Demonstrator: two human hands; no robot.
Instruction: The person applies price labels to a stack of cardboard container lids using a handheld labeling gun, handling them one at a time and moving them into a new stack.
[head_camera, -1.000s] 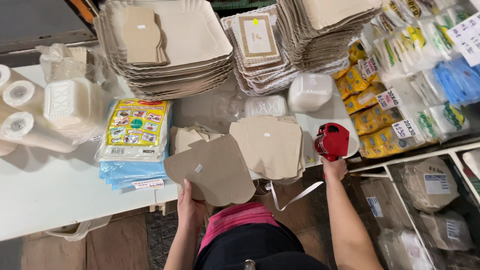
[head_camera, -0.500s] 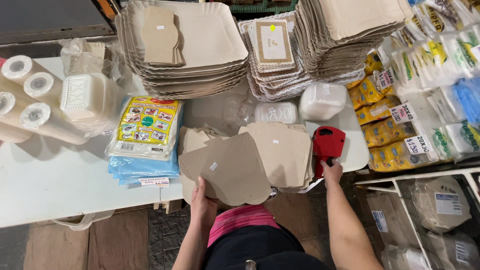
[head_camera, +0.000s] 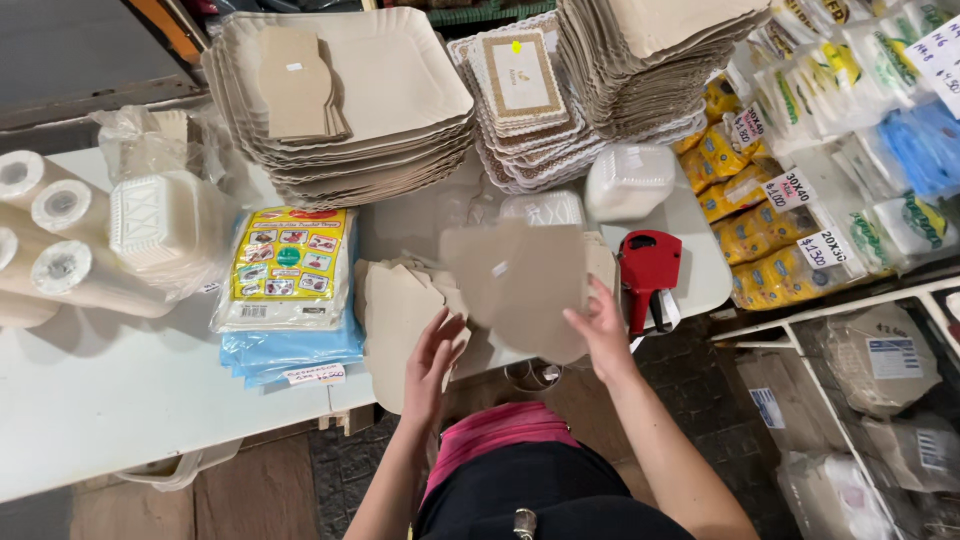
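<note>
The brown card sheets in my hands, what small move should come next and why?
Probably lower the sheet onto the pile. The right hand holds it up alone, the left hand rests on the pile, and the red label gun lies free beside it.

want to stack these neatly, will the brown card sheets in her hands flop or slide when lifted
The brown card sheet stays flat held by one edge in the right hand, so probably fairly stiff and light. The loose pile under the left hand is splayed, so likely slippery.

left hand (head_camera: 432, 352) open, right hand (head_camera: 603, 330) pinching
</note>
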